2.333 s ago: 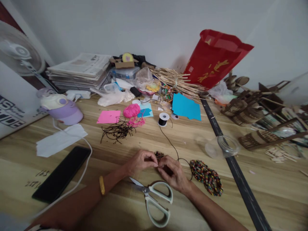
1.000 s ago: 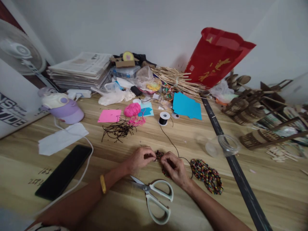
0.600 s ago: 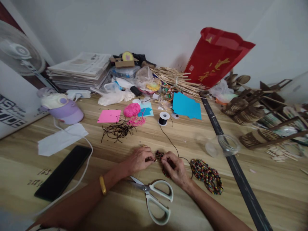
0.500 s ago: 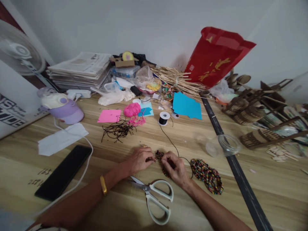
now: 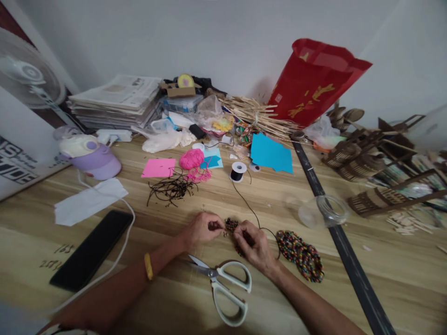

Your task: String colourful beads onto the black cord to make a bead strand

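Observation:
My left hand (image 5: 205, 228), a gold bracelet on its wrist, is closed in a pinch beside a small cluster of dark beads (image 5: 231, 224); what its fingertips hold is too small to make out. Across the cluster, my right hand (image 5: 254, 243) pinches a strand of beads, mostly hidden under the palm and fingers. A black cord (image 5: 247, 202) runs from a white spool (image 5: 239, 172) down to the right hand. To the right lies a coiled multicoloured bead strand (image 5: 301, 255). White-handled scissors (image 5: 223, 281) rest below the hands, blades pointing left.
Cut black cords (image 5: 172, 187), pink yarn (image 5: 192, 159) and blue paper (image 5: 271, 153) lie farther back. A black phone (image 5: 92, 249) and white cable (image 5: 123, 244) are at left. Clear tape rolls (image 5: 331, 210) and small woven baskets (image 5: 375, 200) stand at right.
My left hand has turned slightly, its fingertips higher, and a few tiny beads show below them. The right hand has stayed nearly in place.

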